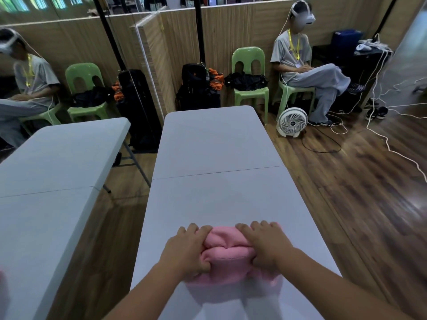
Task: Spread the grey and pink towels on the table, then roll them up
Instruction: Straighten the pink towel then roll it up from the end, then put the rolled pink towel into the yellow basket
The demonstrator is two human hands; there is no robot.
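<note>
On table (219, 139), pink towel (227, 250) roll lying crosswise, left hand (187, 248), right hand (265, 243) gripping its ends

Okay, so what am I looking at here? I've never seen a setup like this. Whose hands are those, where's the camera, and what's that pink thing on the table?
There is no machine here: a person works with two bare hands. The single picture comes from a wide-angle camera worn on that person's head, looking forward and down. On the near end of the grey table lies a pink towel, bunched into a thick roll. The left hand grips its left end and the right hand its right end, fingers curled over it. Behind stand a white fan and green chairs.
</note>
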